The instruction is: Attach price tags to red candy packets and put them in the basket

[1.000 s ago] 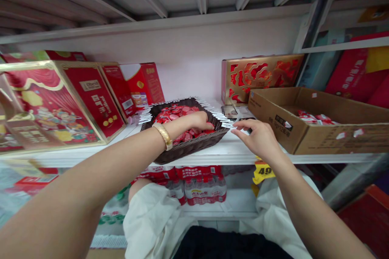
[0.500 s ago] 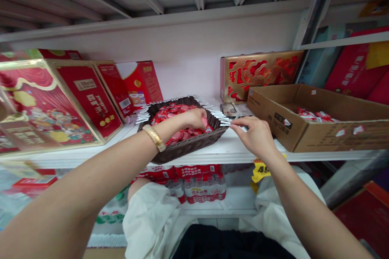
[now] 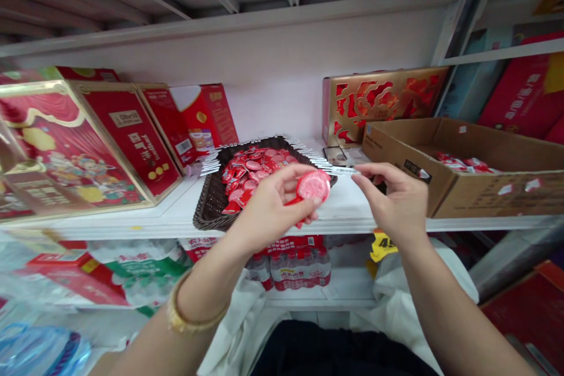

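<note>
In front of the basket, my left hand point(image 3: 275, 205) is closed round a red round packet point(image 3: 314, 185) with a pale pink face. My right hand point(image 3: 396, 197) pinches a narrow white label strip point(image 3: 343, 170) between thumb and forefinger, just right of the packet. The strip's print is too small to read. Behind my left hand, a dark brown woven basket point(image 3: 207, 205) stands on the white shelf, holding a heap of similar red packets point(image 3: 251, 173). Many white strips point(image 3: 304, 150) stick out along its rim.
An open cardboard box point(image 3: 484, 197) with some red packets stands on the right. Behind it leans a gold and red box point(image 3: 392, 94). Red gift boxes point(image 3: 127, 135) line the left. Shrink-wrapped bottles point(image 3: 299, 270) and a yellow price tag point(image 3: 382, 245) are below.
My left hand has come out of the basket towards me, now with a red packet in it. My right hand has moved slightly right, drawing a white strip away from the rim.
</note>
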`<state>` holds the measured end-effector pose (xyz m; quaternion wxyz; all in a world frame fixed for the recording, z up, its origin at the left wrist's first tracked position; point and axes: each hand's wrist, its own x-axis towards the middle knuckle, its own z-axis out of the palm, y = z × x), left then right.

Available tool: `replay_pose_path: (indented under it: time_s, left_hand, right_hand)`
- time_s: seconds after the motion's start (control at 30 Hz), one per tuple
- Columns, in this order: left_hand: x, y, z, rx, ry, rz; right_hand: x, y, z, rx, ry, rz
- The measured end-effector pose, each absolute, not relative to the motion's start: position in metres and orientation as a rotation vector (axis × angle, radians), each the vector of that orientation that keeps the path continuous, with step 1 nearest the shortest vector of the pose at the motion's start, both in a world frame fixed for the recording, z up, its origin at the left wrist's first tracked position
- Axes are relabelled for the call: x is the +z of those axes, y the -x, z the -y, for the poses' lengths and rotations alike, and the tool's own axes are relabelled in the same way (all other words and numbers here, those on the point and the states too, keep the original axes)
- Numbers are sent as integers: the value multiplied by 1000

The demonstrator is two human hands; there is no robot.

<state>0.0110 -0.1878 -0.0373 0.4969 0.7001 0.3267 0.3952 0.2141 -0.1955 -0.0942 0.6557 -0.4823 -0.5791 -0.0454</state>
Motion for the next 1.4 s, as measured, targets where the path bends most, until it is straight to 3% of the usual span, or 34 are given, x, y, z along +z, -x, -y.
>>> replay_pose_path:
  time_s: [0.3,0.97,1.4]
  left_hand:
    - [-96,-21,216,957,-1560,-796]
    - [-112,-22,218,893,-1319,-731]
    - [-119,-26,219,911,-1316,-741]
  right_hand:
    - [-114,-201,243,304,907,1382]
    - [-129,-200,242,413,946,1589]
    - [-136,-194,242,646,1033,1361]
